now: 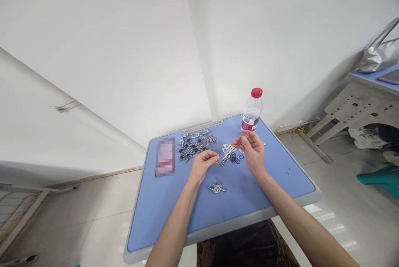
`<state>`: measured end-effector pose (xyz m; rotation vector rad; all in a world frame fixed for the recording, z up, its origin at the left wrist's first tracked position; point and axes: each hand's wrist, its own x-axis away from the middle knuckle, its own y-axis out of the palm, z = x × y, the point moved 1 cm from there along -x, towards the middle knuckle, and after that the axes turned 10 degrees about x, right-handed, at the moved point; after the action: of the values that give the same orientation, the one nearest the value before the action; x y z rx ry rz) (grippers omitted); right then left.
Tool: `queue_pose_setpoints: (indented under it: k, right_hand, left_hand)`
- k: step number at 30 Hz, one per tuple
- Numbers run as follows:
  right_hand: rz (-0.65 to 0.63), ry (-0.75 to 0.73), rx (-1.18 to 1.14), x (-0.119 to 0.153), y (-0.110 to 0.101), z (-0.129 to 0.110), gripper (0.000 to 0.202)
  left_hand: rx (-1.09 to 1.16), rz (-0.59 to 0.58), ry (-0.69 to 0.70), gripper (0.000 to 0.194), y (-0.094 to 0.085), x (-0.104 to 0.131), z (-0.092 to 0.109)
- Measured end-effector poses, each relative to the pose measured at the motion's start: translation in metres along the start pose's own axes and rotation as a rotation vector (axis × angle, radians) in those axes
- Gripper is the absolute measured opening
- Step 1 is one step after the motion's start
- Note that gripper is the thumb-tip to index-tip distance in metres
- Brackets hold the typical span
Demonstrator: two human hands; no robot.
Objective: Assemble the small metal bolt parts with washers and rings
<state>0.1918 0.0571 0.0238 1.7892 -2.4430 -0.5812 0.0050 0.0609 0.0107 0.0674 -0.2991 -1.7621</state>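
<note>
The flat rectangle (pixel 165 156) on the left of the tabletop (pixel 243 200) is pixelated past reading. The right hand (pixel 254 154) hides part of the thin tool's (pixel 230 152) handle. Whether the left hand (pixel 201 164) pinches anything is too small to tell, as are the shapes of the tiny bits (pixel 222 164) beside it. The right edge cuts off the silver bag (pixel 378 57) and teal object (pixel 382 176).

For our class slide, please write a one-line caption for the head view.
Right hand holding a screwdriver, left hand close by, over a blue desk.
</note>
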Motion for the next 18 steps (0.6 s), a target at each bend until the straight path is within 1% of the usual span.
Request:
queue_pose_setpoints:
  k: [5, 11, 18]
  right_hand:
    - [0.02, -0.044, -0.018, 0.0032, 0.0037, -0.0021, 0.022]
    - [0.017, -0.072, -0.046, 0.0075, 0.0049, -0.0067, 0.016]
    - [0.0, -0.073, -0.04, 0.0094, 0.0058, -0.0083, 0.015]
  left_hand:
    - [0.077, 0.011, -0.069, 0.036, 0.0005, 0.0006, -0.0047]
    - [0.157, 0.026, -0.123, 0.038, -0.0001, 0.0012, -0.0036]
    - [0.222, 0.048, -0.162, 0.039, 0.0015, 0.0016, -0.0026]
